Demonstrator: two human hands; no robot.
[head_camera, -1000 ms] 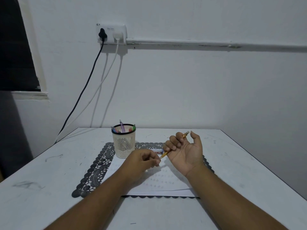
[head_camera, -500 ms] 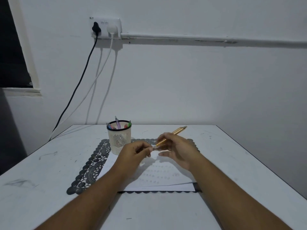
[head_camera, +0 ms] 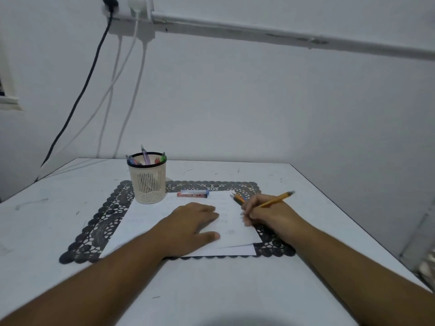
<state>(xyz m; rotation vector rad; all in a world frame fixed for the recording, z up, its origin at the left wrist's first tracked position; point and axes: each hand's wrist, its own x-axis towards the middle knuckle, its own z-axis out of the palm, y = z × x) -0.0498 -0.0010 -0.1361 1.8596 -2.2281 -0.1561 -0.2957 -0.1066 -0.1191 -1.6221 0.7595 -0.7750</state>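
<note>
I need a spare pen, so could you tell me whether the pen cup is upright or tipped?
Upright: the pen cup stands on its base on the black mat, pens poking from its rim.

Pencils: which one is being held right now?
The orange pencil with the grey end, gripped in the right hand. The other pencils lie loose on the mat at the paper's far corner.

One table [head_camera: 211,290] and one black mat [head_camera: 101,222], mid-frame. Two sheets of paper [head_camera: 150,215], one under the other. One cup [head_camera: 148,182] left of centre, with four pens [head_camera: 144,154] showing, as far as I can tell. One red tube [head_camera: 193,194]. Two hands, the left hand [head_camera: 190,222] and the right hand [head_camera: 270,212], the right holding one pencil [head_camera: 277,199]. Two plugs [head_camera: 135,1] at upper left.
</note>
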